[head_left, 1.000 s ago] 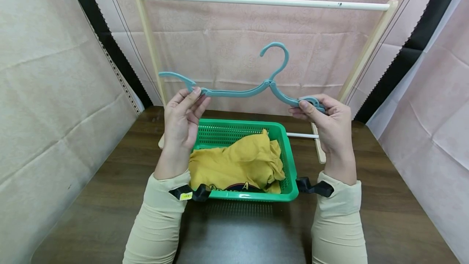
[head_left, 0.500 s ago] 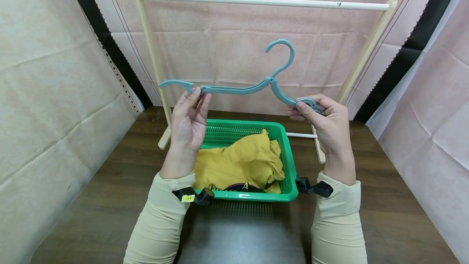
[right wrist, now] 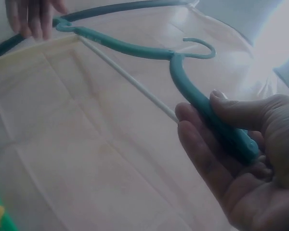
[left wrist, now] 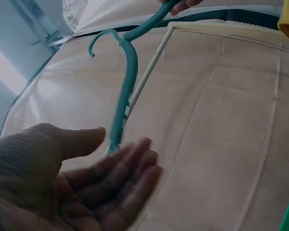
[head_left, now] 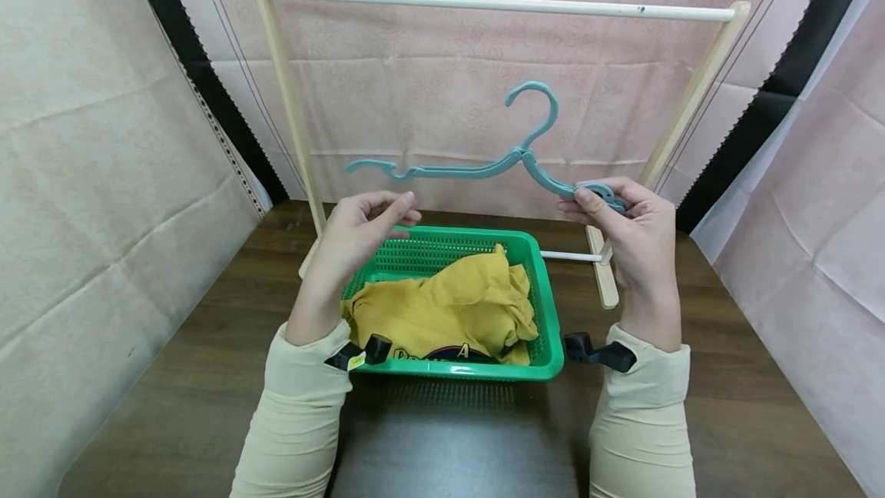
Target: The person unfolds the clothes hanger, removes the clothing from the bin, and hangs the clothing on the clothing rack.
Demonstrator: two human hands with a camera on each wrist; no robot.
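A blue folding clothes hanger (head_left: 463,171) is held up in the air, its hook pointing upward. My right hand (head_left: 632,233) pinches its right end, where the arm looks folded back, between thumb and fingers. The left arm of the hanger stretches out unsupported to the left. Just below that end, my left hand (head_left: 359,233) is apart from the hanger, its fingers loosely bent around nothing. The left wrist view shows this hand (left wrist: 106,183) with a gap between thumb and fingers. In the right wrist view the thumb lies along the hanger (right wrist: 221,125).
A green basket (head_left: 549,306) on the brown table (head_left: 470,436) holds a folded yellow garment (head_left: 449,302) with a dark print. Behind it stands a rack with a white bar (head_left: 484,1) and pale wooden posts. Light cloth walls surround the table.
My left hand has let go of the hanger's left end and dropped slightly below it. The hanger has shifted a little right with my right hand, which still grips it.
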